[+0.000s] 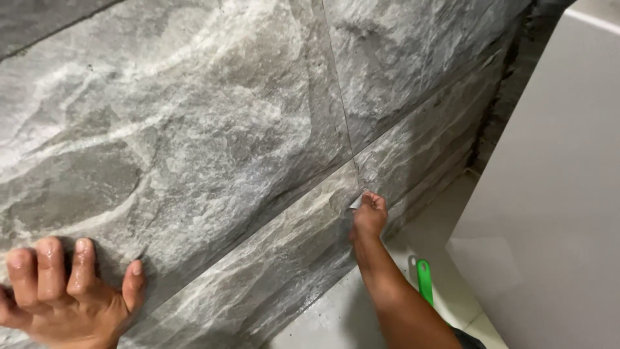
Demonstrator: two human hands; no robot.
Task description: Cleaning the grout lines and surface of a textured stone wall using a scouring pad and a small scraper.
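Pressing my left hand (61, 294) flat, fingers spread, against the grey stone-look wall tile (194, 142), I pinch a small white spacer (355, 203) at the tile joint with my right hand (369, 216); its fingertips hide most of it.

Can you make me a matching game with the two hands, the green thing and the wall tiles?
Things:
1. left hand
2. right hand
3. green-handled tool
4. stone-look wall tiles

Places or states:
A. lying on the pale floor beside the forearm
B. pressed flat on the wall, fingers spread
C. grey with white veins, split by thin joints
D. pinching a small pale piece at the spot where the tile joints meet

Pairs: 1-B, 2-D, 3-A, 4-C
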